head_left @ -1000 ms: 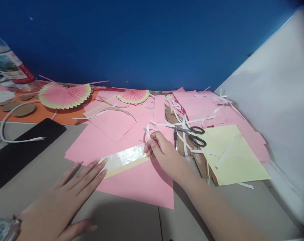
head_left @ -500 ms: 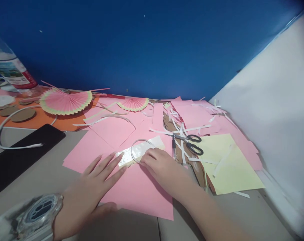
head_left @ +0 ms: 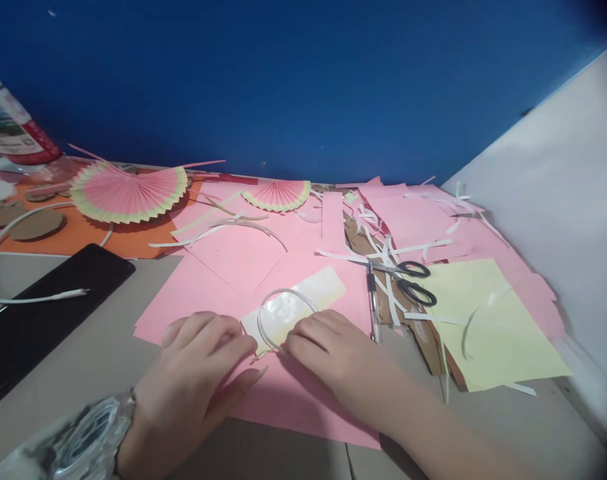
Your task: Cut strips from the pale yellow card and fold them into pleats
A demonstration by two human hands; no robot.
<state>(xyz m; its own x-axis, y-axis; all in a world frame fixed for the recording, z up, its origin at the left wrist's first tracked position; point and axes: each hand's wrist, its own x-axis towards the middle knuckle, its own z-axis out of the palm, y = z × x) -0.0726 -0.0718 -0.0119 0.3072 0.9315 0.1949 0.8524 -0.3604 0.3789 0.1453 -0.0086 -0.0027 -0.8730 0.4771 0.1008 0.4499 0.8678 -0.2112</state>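
A glossy white strip (head_left: 303, 300) with a pale yellow edge lies slanted on pink paper (head_left: 303, 407). Over it rises a thin paper strip (head_left: 261, 320), bent into a loop. My right hand (head_left: 333, 353) is closed at the lower right of the loop, fingers pinched on the thin strip; its fingertips are partly hidden. At the left end of the glossy strip, my left hand (head_left: 203, 367) has bent fingers closed on the strip's lower-left corner. Its thumb reaches along below the index finger.
Scissors (head_left: 408, 277) and a pen (head_left: 372, 300) lie to the right among paper scraps, beside yellow paper (head_left: 498, 327). Pleated paper fans (head_left: 131, 193) lie at the back. On the left are a black phone (head_left: 58, 320), a white cable (head_left: 13, 300) and a bottle (head_left: 18, 130).
My left hand has gone from flat with fingers spread to bent fingers at the strip's end. The right hand stays pinched by the loop. The view has shifted slightly.
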